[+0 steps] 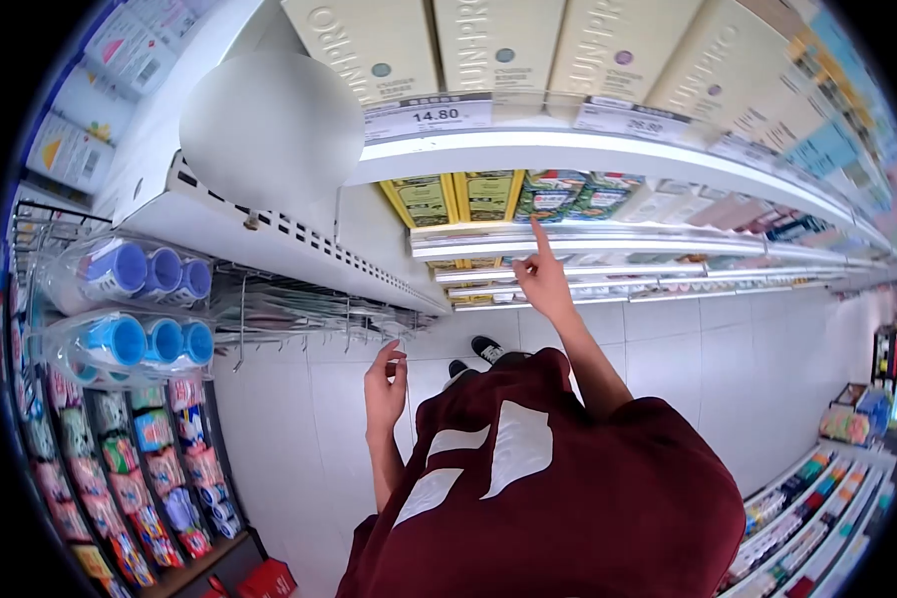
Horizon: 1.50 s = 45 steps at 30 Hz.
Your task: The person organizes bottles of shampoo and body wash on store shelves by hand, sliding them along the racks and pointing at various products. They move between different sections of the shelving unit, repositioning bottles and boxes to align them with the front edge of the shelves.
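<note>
My right hand [543,282] reaches toward a store shelf with its index finger stretched out and the other fingers bent. It holds nothing. The fingertip is at the lower front of a green and blue box [546,195]; whether it touches cannot be told. A similar green box [602,196] stands to the right, and two yellow-framed boxes [486,194] are to the left. My left hand [386,387] hangs in front of my body, fingers loosely bent and apart, with nothing in it.
Above, a white shelf edge [528,148] carries price tags and large cream boxes [498,45]. At the left, packs of blue cups [159,342] and purple cups [149,271] hang on a rack over several rows of small packages [130,488]. White tiles [658,349] form the floor.
</note>
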Available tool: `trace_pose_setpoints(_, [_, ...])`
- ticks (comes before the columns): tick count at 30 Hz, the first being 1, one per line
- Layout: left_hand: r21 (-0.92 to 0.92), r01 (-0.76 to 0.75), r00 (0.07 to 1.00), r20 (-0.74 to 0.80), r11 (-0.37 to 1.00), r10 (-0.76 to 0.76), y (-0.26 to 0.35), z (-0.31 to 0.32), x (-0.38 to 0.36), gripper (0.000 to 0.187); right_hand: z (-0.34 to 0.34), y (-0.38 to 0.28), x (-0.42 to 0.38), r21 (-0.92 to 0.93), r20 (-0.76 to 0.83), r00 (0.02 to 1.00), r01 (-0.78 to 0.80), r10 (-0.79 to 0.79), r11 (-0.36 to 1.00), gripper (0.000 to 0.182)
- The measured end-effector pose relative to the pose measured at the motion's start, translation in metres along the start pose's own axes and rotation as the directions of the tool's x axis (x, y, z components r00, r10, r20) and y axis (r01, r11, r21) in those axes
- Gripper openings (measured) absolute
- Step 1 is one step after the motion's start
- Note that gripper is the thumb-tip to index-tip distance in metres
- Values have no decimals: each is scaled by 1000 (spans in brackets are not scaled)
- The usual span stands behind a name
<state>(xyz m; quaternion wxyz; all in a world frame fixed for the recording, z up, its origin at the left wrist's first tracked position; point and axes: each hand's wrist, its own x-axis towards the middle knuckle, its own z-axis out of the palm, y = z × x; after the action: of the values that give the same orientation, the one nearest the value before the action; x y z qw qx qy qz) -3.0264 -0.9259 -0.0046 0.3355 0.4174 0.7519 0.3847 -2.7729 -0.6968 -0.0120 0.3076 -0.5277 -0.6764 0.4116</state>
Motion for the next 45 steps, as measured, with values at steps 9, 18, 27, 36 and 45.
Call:
trace_pose_setpoints(9, [-65,-147,961,227,987,158,-25,9,12,36,-70,63,-16,291,-564,824,140,52,946,83])
trace_pose_setpoints(18, [-29,-185,929,322,982,185,-27,26,17,36,-152,88,-18,410,-354,887,-138,296,902,85])
trace_pose_setpoints(27, [-71,-256,914,308,964,266,28,117,30,37,-176,113,-24,434,-177,972,-62,152,899,87])
trace_pose_setpoints(36, [-146,-283,941,149,948,304,83,231,41,46,-246,177,-56,629,-252,939,-27,236,777,83])
trace_pose_setpoints(45, [-99,-340,940,-13,935,341,124,317,77,61,-294,264,-139,697,-181,894,-178,410,695,71])
